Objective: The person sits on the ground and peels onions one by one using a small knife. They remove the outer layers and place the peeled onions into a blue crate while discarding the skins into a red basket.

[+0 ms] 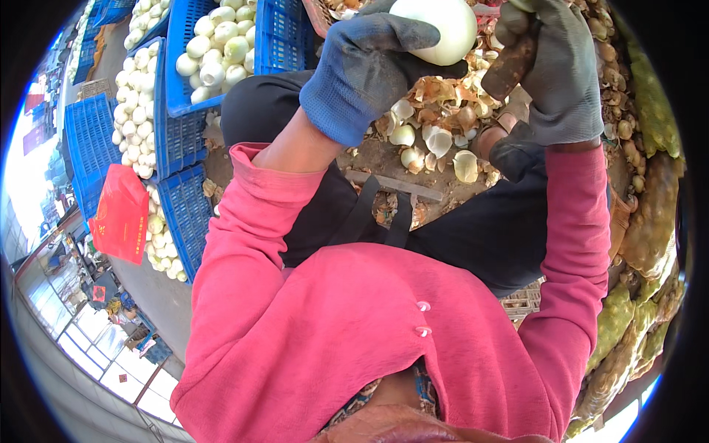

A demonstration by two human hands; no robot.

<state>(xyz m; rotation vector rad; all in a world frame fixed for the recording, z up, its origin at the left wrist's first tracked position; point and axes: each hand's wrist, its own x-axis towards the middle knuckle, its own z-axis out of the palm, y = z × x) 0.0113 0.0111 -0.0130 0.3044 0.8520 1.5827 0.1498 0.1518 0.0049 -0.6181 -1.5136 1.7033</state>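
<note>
My left hand point(360, 77), in a blue knit glove with a grey coated palm, grips a large peeled white onion point(443, 33) near the top edge of the view. To the right, my gloved right hand point(568, 83) is closed around a short, brown-stained knife point(508, 69), which is apart from the onion. A pale green bit at the top of that hand is cut off by the frame, so I cannot tell what it is. Below both hands, torn onion skins point(437, 138) and a few small onions point(402, 135) lie on the ground between my legs.
Blue plastic crates point(213, 102) of peeled onions point(224, 33) stand on the left, with a red bag point(122, 213) on one. Filled net sacks point(651, 216) and loose unpeeled onions point(626, 130) line the right. A reddish crate point(317, 16) shows at the top.
</note>
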